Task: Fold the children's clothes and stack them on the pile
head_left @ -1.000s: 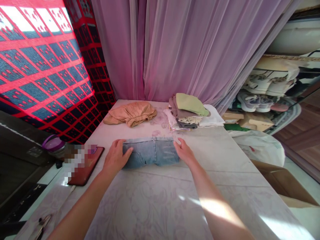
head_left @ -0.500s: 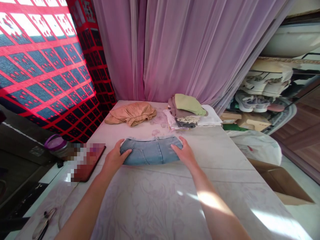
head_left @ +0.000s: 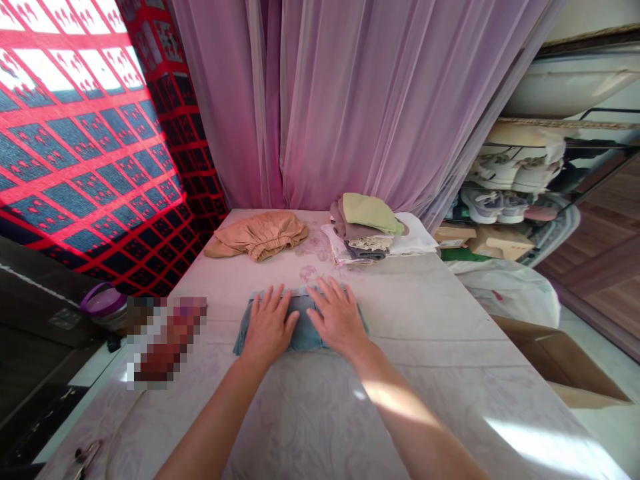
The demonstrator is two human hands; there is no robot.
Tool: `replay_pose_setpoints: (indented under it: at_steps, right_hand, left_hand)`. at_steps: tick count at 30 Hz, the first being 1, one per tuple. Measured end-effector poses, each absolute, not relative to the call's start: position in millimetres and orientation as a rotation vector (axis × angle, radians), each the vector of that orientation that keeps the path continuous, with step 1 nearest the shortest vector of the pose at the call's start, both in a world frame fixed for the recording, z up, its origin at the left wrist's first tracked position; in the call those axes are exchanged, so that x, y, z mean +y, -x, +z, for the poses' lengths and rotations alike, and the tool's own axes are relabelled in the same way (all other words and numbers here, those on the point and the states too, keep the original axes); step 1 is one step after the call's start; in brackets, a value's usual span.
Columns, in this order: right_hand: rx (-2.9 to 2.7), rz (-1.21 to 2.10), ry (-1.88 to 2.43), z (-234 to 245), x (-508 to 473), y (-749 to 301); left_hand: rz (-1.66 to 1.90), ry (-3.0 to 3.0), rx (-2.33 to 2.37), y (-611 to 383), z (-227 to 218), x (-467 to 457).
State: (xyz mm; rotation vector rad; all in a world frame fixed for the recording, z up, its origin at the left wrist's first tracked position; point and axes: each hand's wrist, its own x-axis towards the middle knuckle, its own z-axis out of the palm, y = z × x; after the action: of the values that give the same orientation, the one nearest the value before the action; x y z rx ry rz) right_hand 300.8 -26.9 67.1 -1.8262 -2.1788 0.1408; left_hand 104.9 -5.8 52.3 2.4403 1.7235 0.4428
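A folded light-blue denim garment lies across the middle of the table. My left hand rests flat on its left half, fingers spread and pointing away from me. On the right half lies my right hand, also flat with the fingers apart. Both palms hide much of the denim. Beyond them at the left sits a crumpled tan garment with a gathered waistband. A stack of folded clothes, light green on top, stands at the back right.
A blurred red phone-like object lies at the table's left side, near a purple-lidded container. Nearer me is a small metal tool. An open cardboard box and a shoe rack stand to the right. Purple curtains hang behind.
My hands have let go of the denim's two side edges. They have moved inward and now lie flat on top of it. The view has shifted slightly.
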Motion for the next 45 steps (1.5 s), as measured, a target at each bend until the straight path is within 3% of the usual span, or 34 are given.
replay_pose_setpoints:
  at_steps: [8,17,21,24,27,34,45]
  right_hand:
    - [-2.31,0.292,1.856,30.6,-16.1,-300.3]
    - [-2.306,0.442,1.882,47.8,-9.4,-296.2]
    - [-2.276,0.393,1.856,64.9,0.5,-296.8]
    - [-2.293,0.393,1.803,76.8,17.7,-300.6]
    - [-2.4,0.558,1.76,82.9,40.6,-307.0]
    - [-2.535,0.954,1.78,83.0,76.5,-315.2]
    - [-2.434,1.219,1.739,92.4,68.8,-324.5]
  left_hand:
    - [0.194,-2.36,1.734,-121.9,25.0,-2.1]
    - [0.206,-2.239,1.614,-112.3,27.5,10.4]
    - [0.423,-2.154,1.497,-86.1,31.1,23.4]
    - [0.625,-2.042,1.675,-60.0,35.8,31.6]
    - [0.512,-1.815,1.929,-41.6,42.2,35.9]
    - [0.191,-1.725,1.907,-41.1,56.6,43.9]
    - [0.52,-1.308,1.484,-55.4,55.2,32.1]
